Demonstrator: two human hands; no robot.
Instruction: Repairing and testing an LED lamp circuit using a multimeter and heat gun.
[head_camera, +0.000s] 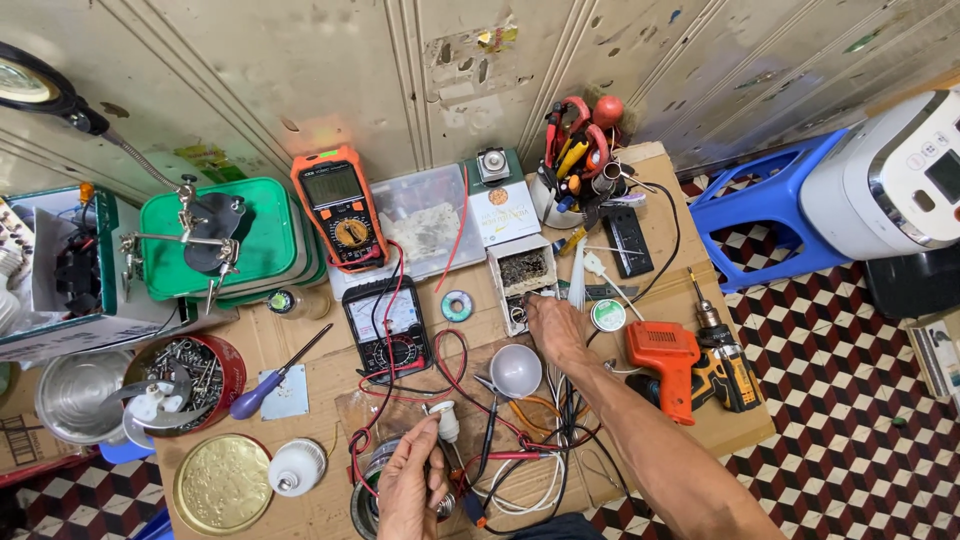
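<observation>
A: Where does the left hand (412, 490) sit, and how do its fingers stand?

B: At the near edge of the cardboard-covered bench (690, 425). Its fingers are curled, thumb and fingertips pinching a small white lamp base (446, 420), held above a round metal part (372, 500) that the hand partly hides.

A: And the right hand (552, 328)?

B: Reaching across to the middle of the bench, fingertips pressed together inside a small open cardboard box (522, 280) of tiny parts. Whether they grip anything cannot be told.

A: What lies between the two hands?

B: A white dome-shaped lamp cover (516, 370), just beside the right wrist, with red and black test leads (452, 400) tangled below it.

A: Surroundings?

B: An analogue meter (388, 328) left of the box, an orange digital multimeter (340, 208) at the far edge, an orange glue gun (668, 362) and a cordless drill (722, 368) towards the right edge.
</observation>
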